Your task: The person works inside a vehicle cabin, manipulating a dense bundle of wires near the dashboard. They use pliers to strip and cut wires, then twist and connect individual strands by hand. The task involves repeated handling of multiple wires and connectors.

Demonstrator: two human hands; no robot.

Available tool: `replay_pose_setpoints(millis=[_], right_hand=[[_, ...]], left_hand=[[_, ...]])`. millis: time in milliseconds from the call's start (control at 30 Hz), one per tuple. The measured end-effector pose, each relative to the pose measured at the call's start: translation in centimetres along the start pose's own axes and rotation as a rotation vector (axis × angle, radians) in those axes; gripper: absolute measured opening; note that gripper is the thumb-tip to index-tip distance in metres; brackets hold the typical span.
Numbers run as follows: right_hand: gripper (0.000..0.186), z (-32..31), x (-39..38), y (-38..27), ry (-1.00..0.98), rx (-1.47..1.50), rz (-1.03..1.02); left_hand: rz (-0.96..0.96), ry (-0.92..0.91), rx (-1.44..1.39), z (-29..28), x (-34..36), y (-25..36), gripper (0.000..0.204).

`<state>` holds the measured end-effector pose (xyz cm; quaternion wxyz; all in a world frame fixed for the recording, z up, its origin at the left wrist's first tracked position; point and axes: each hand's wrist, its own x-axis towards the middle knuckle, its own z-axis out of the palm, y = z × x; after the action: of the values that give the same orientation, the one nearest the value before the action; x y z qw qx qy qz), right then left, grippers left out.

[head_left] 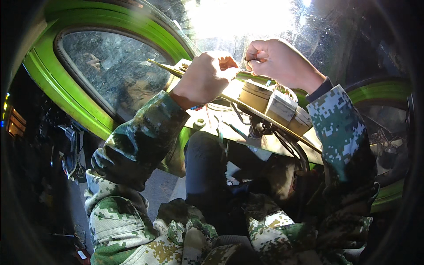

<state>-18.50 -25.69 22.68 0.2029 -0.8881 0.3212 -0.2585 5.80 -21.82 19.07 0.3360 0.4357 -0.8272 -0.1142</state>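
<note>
My left hand (206,76) is raised over a narrow ledge (230,91), its fingers curled closed toward the right. Close beside it, my right hand (282,62) is closed in a pinch, thumb against bent forefinger. A short thin piece (244,70) shows between the two hands; bright glare keeps me from telling its kind or which hand grips it. Below and right of my hands, several box-shaped parts (282,107) stand in a row along the ledge. Pliers with teal handles (237,130) and a small tape roll (199,122) lie lower down.
A green window frame (70,104) curves along the left. A strong light (238,17) glares through the scratched windshield ahead. Dark cables (297,148) hang under the ledge at right. My knee (203,152) is beneath the ledge. A scooter-like vehicle (70,152) stands outside at left.
</note>
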Motion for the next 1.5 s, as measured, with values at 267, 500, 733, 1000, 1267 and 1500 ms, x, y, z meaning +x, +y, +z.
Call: replay_pose_setpoints(millis=[267,500,733,1000,1267,1500], right_hand=[[0.019,-1.3,1.7,-1.4,-0.223,-0.023,0.111],[0.022,-1.5,2.0,-2.3,-0.26,-0.099,0.147],[0.021,-1.3,1.9,-2.2,-0.238,-0.093,0.117],[0.021,-1.7,2.0,-2.3,-0.256,-0.056,0.134],[0.026,-1.4,0.7,-0.2,-0.131,0.215,0.081],[0.023,-0.9,0.2,0.8,0.0,0.237,0.114]], left_hand=[[-0.067,0.047,0.126,0.3,0.3,-0.2,0.023],[0.063,0.052,0.018,0.1,0.4,-0.5,0.028],[-0.096,-0.112,-0.033,-0.5,1.0,-1.0,0.033],[0.079,-0.174,-0.036,0.0,1.6,-3.4,0.034],[0.033,-0.15,0.006,-0.2,1.6,-3.2,0.029],[0.261,-0.106,0.465,-0.5,1.3,-3.2,0.021]])
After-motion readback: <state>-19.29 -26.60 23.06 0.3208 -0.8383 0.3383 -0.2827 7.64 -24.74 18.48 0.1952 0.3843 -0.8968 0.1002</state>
